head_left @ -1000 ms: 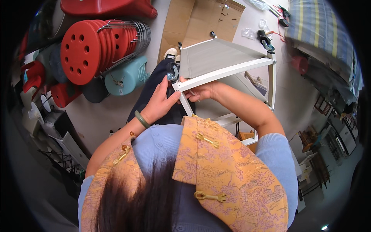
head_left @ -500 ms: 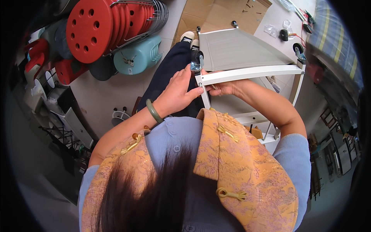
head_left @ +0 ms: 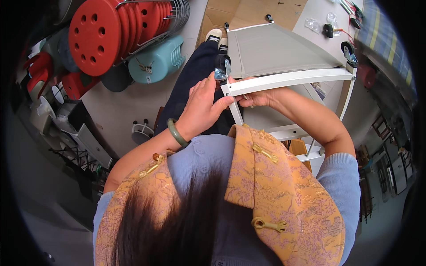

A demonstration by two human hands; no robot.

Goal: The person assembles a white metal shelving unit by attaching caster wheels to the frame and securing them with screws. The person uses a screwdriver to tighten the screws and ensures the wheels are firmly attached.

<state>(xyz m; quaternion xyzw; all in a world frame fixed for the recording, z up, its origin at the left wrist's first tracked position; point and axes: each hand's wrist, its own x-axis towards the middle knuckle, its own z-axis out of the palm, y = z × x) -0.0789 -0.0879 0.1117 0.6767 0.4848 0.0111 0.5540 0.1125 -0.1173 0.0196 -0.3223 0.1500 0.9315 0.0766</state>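
Observation:
In front of me lies a white metal frame (head_left: 290,82) with a grey fabric panel (head_left: 270,51) and black caster wheels at its corners. My left hand (head_left: 202,106), a green bangle at its wrist, grips the near-left corner post just below one caster (head_left: 222,66). Its thumb presses on the post by a bolt. From the right, my right hand (head_left: 262,97) reaches under the curved rail to the inner side of that post. A thin metal rod (head_left: 247,100) shows between its fingers. Its working end is hidden behind the frame.
Red round stools (head_left: 94,37) and a teal stool (head_left: 153,62) are stacked at the left. Cardboard (head_left: 253,13) covers the floor beyond the frame. A loose caster (head_left: 328,30), plastic bags and red cord lie at the far right, beside a striped cushion (head_left: 386,48).
The view has shifted slightly, and the frame has tilted a little, its right corner higher. Both hands stay at the same corner; the thin rod shows at a slightly different angle.

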